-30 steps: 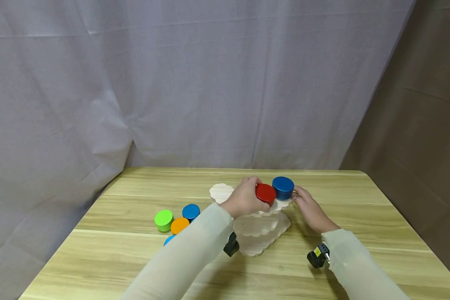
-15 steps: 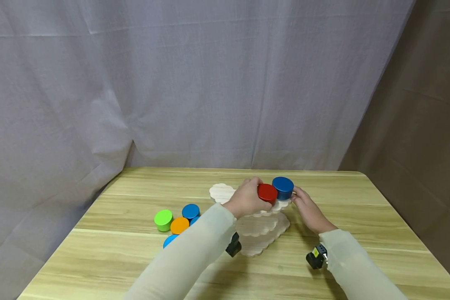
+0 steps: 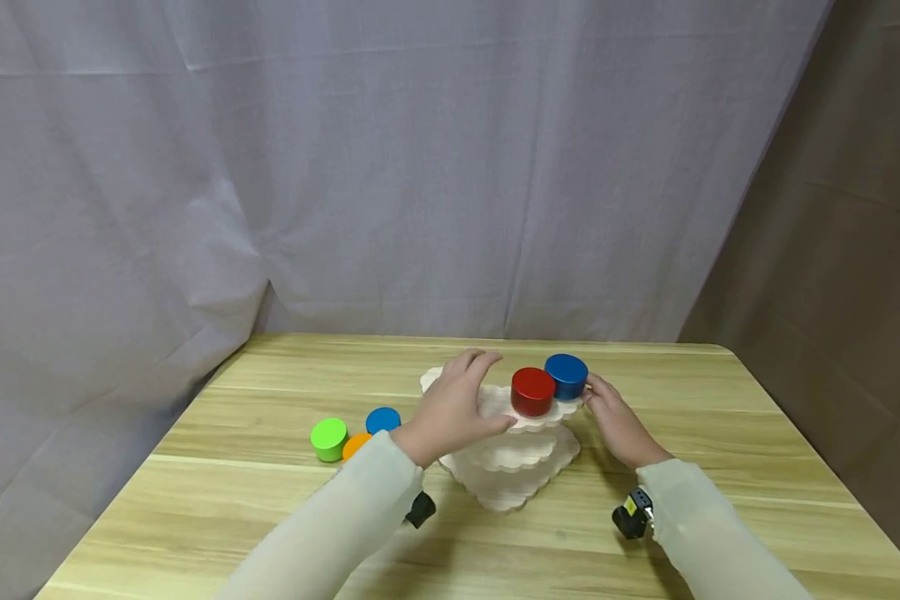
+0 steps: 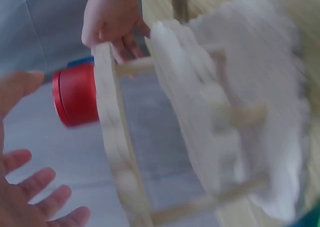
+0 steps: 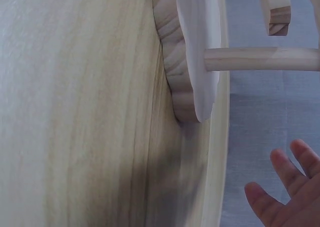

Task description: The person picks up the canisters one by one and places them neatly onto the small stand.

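Observation:
A pale wooden tiered stand point(image 3: 512, 487) with scalloped edges and round dowels point(image 5: 260, 59) stands mid-table. On its top tier sit a round red tin point(image 3: 532, 393) and, touching it behind and to the right, a round blue tin point(image 3: 567, 379). My left hand point(image 3: 450, 412) is just left of the red tin, thumb and fingers spread, with nothing in it. My right hand point(image 3: 621, 425) holds the right corner of the top tier, its lower fingers spread beneath in the right wrist view. Its thumb is mostly hidden.
Left of the stand, a green tin point(image 3: 329, 439), an orange tin point(image 3: 356, 445) and another blue tin point(image 3: 383, 420) rest on the wood-grain table point(image 3: 217, 500), partly covered by my left sleeve point(image 3: 345, 508). A grey curtain point(image 3: 450, 167) hangs behind the table.
My left hand has let go of the red tin, opened and drawn back to the left. The red tin stays on the top tier beside the blue one. My right hand has hardly moved.

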`<state>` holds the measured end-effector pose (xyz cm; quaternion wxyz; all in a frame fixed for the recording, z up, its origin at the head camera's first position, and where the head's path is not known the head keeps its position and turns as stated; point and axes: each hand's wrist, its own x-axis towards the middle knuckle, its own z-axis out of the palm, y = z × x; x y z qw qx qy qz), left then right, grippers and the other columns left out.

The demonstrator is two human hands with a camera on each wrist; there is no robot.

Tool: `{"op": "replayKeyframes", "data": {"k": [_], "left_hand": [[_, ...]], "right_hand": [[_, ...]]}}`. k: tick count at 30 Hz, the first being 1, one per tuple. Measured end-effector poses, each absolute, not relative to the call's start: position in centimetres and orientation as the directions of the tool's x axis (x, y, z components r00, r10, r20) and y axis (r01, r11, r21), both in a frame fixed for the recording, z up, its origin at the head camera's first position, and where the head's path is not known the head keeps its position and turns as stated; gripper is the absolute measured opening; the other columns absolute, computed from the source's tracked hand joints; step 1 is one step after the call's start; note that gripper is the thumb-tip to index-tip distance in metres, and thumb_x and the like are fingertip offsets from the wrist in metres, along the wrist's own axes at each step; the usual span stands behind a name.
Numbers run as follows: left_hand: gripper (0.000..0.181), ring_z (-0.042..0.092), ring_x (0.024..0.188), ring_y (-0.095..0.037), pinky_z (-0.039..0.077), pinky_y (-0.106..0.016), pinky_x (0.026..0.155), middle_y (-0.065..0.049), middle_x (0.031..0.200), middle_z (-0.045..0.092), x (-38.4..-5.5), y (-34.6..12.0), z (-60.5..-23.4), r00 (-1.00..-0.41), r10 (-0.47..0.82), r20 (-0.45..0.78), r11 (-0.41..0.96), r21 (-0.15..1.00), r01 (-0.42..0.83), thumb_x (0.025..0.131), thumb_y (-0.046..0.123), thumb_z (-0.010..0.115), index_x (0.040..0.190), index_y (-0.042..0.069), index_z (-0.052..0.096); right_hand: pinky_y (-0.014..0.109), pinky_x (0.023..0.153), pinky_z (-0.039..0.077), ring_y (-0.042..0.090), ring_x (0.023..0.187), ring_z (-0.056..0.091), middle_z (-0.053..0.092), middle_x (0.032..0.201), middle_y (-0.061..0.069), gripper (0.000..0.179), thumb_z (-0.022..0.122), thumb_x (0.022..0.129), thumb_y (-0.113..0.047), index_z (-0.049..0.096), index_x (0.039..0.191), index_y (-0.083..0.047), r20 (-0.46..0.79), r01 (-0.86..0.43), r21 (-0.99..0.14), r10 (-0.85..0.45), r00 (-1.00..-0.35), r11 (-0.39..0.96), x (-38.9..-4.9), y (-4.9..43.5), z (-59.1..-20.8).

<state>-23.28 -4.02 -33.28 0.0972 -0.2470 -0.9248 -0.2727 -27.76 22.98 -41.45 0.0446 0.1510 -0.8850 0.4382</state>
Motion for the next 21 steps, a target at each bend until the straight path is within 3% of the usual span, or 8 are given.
{"op": "replayKeyframes", "data": {"k": [9,15,21], "left_hand": [[0.074,0.040,0.131,-0.024,0.039,-0.044,0.104,-0.007,0.142,0.042,-22.0,-10.0,-35.1,-0.814,0.378,0.442,0.639,0.512,0.574,0.079,0.030,0.078,0.141,0.011,0.044],[0.077,0.039,0.133,-0.025,0.041,-0.048,0.102,-0.005,0.146,0.038,-21.5,-13.7,-35.9,-0.862,0.322,0.392,0.650,0.571,0.502,0.079,0.029,0.079,0.144,0.015,0.041],[0.079,0.038,0.132,-0.032,0.040,-0.054,0.101,-0.011,0.147,0.036,-21.4,-16.8,-36.8,-0.886,0.270,0.377,0.662,0.596,0.455,0.076,0.024,0.081,0.144,0.013,0.041]], "right_hand": [[0.066,0.108,0.016,0.048,0.140,0.017,0.023,0.153,0.027,0.051,0.024,0.104,-0.026,0.027,0.149,-0.002,0.210,-0.303,-0.750,-0.223,-0.952,0.588,-27.6,22.9,-41.3],[0.066,0.107,0.018,0.048,0.139,0.019,0.024,0.151,0.029,0.051,0.024,0.104,-0.025,0.027,0.149,-0.001,0.223,-0.316,-0.741,-0.228,-0.948,0.593,-27.5,22.9,-41.2],[0.066,0.107,0.018,0.048,0.140,0.019,0.024,0.151,0.028,0.051,0.023,0.104,-0.025,0.027,0.149,-0.003,0.218,-0.311,-0.744,-0.225,-0.950,0.591,-27.4,23.0,-41.1]]}}
